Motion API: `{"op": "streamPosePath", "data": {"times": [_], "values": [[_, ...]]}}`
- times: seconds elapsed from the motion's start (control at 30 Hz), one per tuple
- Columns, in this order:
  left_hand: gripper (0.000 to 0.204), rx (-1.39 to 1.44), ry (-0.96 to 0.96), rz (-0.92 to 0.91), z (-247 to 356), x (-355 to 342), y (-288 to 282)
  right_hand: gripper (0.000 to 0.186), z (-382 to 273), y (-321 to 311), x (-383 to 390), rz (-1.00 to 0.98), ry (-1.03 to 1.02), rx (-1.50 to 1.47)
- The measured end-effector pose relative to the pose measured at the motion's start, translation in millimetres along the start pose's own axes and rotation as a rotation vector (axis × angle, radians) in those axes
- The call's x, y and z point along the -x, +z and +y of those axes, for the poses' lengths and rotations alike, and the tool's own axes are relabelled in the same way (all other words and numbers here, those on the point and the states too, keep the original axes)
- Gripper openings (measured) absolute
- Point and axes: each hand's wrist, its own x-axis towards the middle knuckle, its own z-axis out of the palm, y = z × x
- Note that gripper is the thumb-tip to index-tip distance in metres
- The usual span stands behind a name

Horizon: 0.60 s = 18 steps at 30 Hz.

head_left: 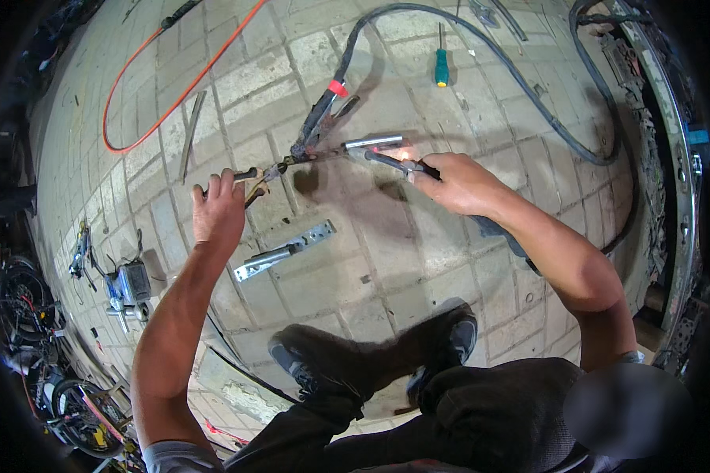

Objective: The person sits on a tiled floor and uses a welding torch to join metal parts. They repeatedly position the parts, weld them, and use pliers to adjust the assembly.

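My left hand [219,206] is closed round the handles of a pair of pliers [273,172]. The pliers' jaws meet the dark end of a clamp [314,126] that has red tape and a black cable; what they pinch is too small to tell. My right hand [457,183] grips a dark, bent-neck tool like a welding torch [388,162], its neck reaching left. Just above that neck lies a short shiny metal tube [373,142], with a bright orange-white glow beside its right end. The contact between neck and tube cannot be made out.
A perforated metal bracket [285,251] lies on the paving before my feet. A green screwdriver [442,69] and looped black cable [521,88] are beyond. An orange cable [159,120], a metal strip [192,135] and a grey-blue tool [132,282] lie leftward. A metal frame [681,260] stands right.
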Motion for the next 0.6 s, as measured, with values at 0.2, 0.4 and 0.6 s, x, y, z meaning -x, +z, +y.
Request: {"op": "streamPosePath", "data": {"times": [0.2,0.4,0.6], "values": [[0.020,-0.055,0.006,0.098,-2,4,5,0.040,2,0,8,0.010,-0.005,-0.042],[0.022,-0.029,0.024,0.104,-1,2,3,0.034,15,-2,8,0.000,-0.018,-0.116],[0.027,-0.070,0.011,0.032,-2,7,4,0.039,2,-8,13,-0.049,0.079,-0.076]]}}
